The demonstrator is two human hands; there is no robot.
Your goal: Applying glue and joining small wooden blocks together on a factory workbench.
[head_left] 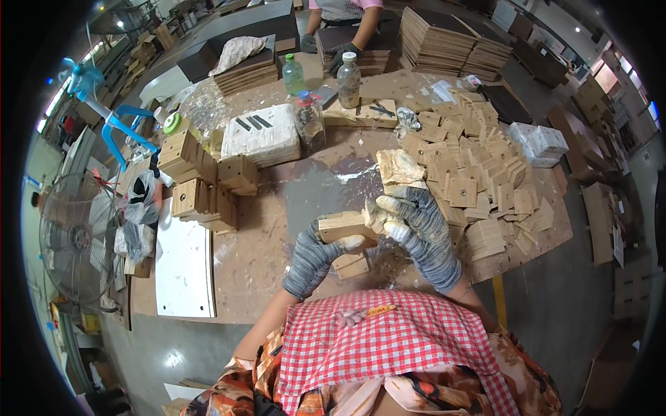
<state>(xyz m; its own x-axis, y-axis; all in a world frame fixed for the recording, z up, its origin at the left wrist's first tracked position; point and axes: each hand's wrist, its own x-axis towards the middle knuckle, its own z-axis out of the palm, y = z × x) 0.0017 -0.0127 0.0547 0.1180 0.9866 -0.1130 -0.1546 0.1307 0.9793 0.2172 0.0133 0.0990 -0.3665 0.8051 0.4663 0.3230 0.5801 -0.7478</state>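
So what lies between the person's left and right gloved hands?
In the head view: a wooden block in the left hand, and a crumpled off-white cloth in the right hand, at the block's right end.

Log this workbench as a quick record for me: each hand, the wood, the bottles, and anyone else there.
Left hand: gray-gloved, gripping a wooden block
Right hand: gray-gloved, holding a cream rag-like wad at the block's right end
Wood, right: loose pile of small wooden pieces
Wood, left: stacked wooden blocks
Bottles: green bottle, white-capped bottle, red-and-blue-topped bottle
Opposite side: co-worker wearing dark gloves
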